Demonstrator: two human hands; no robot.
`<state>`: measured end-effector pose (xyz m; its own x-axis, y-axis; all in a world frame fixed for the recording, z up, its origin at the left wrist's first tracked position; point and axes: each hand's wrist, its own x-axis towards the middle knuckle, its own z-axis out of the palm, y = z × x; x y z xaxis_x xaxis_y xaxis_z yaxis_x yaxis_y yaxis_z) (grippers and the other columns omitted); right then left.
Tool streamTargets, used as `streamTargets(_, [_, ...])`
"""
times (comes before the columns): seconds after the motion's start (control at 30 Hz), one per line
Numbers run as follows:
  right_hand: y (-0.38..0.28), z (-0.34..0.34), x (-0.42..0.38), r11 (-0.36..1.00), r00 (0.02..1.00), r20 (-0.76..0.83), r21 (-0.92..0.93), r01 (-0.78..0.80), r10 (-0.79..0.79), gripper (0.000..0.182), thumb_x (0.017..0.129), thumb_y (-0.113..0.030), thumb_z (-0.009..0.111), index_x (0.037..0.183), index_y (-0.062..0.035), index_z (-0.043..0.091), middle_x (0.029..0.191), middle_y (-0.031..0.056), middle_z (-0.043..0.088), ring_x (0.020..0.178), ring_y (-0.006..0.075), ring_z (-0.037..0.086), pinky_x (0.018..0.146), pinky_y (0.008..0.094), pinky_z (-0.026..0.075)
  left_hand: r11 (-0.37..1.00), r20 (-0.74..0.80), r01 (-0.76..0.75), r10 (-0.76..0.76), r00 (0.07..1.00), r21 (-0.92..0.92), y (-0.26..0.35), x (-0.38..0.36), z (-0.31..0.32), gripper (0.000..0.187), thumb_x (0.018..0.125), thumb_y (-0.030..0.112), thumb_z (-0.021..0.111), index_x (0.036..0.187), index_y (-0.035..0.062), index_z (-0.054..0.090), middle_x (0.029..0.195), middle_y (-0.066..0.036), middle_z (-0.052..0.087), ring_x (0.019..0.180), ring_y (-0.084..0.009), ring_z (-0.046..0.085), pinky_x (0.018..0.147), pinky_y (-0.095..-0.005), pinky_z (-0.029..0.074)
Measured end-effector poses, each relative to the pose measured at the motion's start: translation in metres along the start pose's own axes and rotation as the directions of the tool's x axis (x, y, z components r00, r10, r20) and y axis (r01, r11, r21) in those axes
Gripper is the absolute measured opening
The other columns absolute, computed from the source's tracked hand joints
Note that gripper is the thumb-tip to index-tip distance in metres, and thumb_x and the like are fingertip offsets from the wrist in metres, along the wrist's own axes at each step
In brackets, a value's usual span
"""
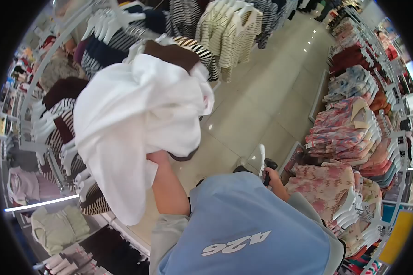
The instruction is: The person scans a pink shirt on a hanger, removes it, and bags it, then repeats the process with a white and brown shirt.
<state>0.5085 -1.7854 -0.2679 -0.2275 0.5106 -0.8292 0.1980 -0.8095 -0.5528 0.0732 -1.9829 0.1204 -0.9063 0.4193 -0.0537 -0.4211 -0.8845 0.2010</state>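
Observation:
A large white garment [137, 101] hangs in folds over my left hand [158, 158], which holds it up from below. The fingers of that hand are hidden by the cloth. Close behind the white cloth shows a dark brown garment [172, 55]. My right hand [275, 180] is closed around a black handheld object with a rounded end [271, 163], low in front of my body. A slim white piece [262, 158], curved at its top, sticks up beside it; I cannot tell what kind of tool this is.
Striped tops on white hangers [231, 32] fill the rack ahead and to the left. Along the right stands a rack of patterned blouses [337, 128]. Between them runs a tiled aisle [266, 91]. Folded pale clothing [62, 227] lies on a lower shelf at left.

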Motion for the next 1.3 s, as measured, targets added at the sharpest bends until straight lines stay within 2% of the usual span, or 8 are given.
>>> streamTargets(0.63, [-0.321,0.019,-0.085,0.793,0.575,0.558,0.515,0.326,-0.599,0.025,0.079,-0.002,0.066,0.1,-0.0038,0.054,0.108,0.0171,0.06,0.071,0.0166,0.06,0.056,0.0248,0.045,0.811,0.334,0.567,-0.499,0.8,-0.146,-0.292,-0.015,0.004,0.027,0.086,0.018,0.055,0.107,0.001,0.056,0.102,-0.01,0.061,0.091,-0.0192,0.059,0.076,-0.0306,0.052])
streamTargets(0.67, [-0.326,0.021,-0.08,0.798,0.594,0.546,0.505,0.328,-0.59,0.026,0.079,-0.002,0.066,0.102,-0.0039,0.054,0.108,0.0152,0.06,0.073,0.0169,0.062,0.057,0.0253,0.045,0.865,0.428,0.501,-0.445,0.786,-0.021,-0.312,-0.012,0.011,0.005,0.085,0.011,0.054,0.087,0.007,0.056,0.08,-0.001,0.057,0.068,-0.0114,0.051,0.056,-0.023,0.042])
streamTargets(0.77, [-0.332,0.032,-0.058,0.786,0.597,0.545,0.559,0.265,-0.588,0.034,0.078,-0.002,0.067,0.11,-0.0031,0.054,0.104,0.0102,0.062,0.083,0.0169,0.064,0.063,0.027,0.048,0.715,0.108,0.626,-0.628,0.771,-0.309,-0.357,-0.011,0.046,0.006,0.084,0.012,0.056,0.078,0.0099,0.053,0.071,0.004,0.048,0.057,-0.0085,0.037,0.049,-0.022,0.03])
streamTargets(0.9, [-0.364,0.032,-0.059,0.747,0.655,0.476,0.631,0.212,-0.588,0.05,0.074,-0.001,0.066,0.123,-0.0005,0.051,0.106,0.0119,0.064,0.093,0.0191,0.064,0.079,0.034,0.052,0.807,-0.009,0.591,-0.591,0.807,-0.007,-0.407,0.025,0.03,0.009,0.085,0.017,0.055,0.08,0.0094,0.054,0.072,0.003,0.052,0.059,-0.0089,0.042,0.047,-0.0221,0.029])
streamTargets(0.97, [-0.383,0.009,-0.052,0.675,0.653,0.51,0.738,0.002,-0.56,0.045,0.076,0.0,0.059,0.121,0.0022,0.053,0.112,0.0159,0.063,0.101,0.0253,0.063,0.088,0.0384,0.05,0.695,0.379,0.711,-0.69,0.616,0.109,-0.434,0.062,-0.004,0.017,0.089,0.021,0.051,0.097,0.0077,0.057,0.092,-0.003,0.06,0.079,-0.0133,0.055,0.06,-0.0255,0.043])
streamTargets(1.03, [-0.405,-0.012,-0.048,0.64,0.64,0.497,0.768,-0.011,-0.586,0.042,0.076,-0.007,0.057,0.116,0.007,0.055,0.111,0.0183,0.063,0.1,0.0282,0.063,0.09,0.0407,0.05,0.754,-0.074,0.382,-0.408,0.91,0.535,-0.469,0.075,-0.011,0.035,0.091,0.024,0.047,0.121,0.0062,0.05,0.122,-0.009,0.055,0.11,-0.0212,0.053,0.09,-0.0337,0.045])
streamTargets(1.07, [-0.418,-0.02,-0.05,0.641,0.668,0.483,0.767,-0.012,-0.566,0.041,0.076,-0.007,0.057,0.115,0.0069,0.056,0.111,0.0184,0.063,0.099,0.0282,0.063,0.089,0.0403,0.05,0.755,-0.102,0.469,-0.48,0.872,0.457,-0.481,0.089,-0.025,0.05,0.092,0.025,0.043,0.138,0.0059,0.036,0.141,-0.015,0.039,0.131,-0.0286,0.036,0.109,-0.0406,0.03])
streamTargets(1.3, [-0.518,-0.03,-0.053,0.694,0.877,0.131,0.669,0.265,-0.462,0.033,0.079,-0.004,0.058,0.111,0.0031,0.055,0.097,0.0122,0.065,0.085,0.0235,0.065,0.078,0.0385,0.053,0.407,0.089,0.429,-0.801,0.592,0.806,-0.566,0.109,-0.12,0.078,0.083,0.009,0.055,0.148,0.0038,0.012,0.151,-0.019,0.02,0.14,-0.0317,0.021,0.113,-0.0465,0.022])
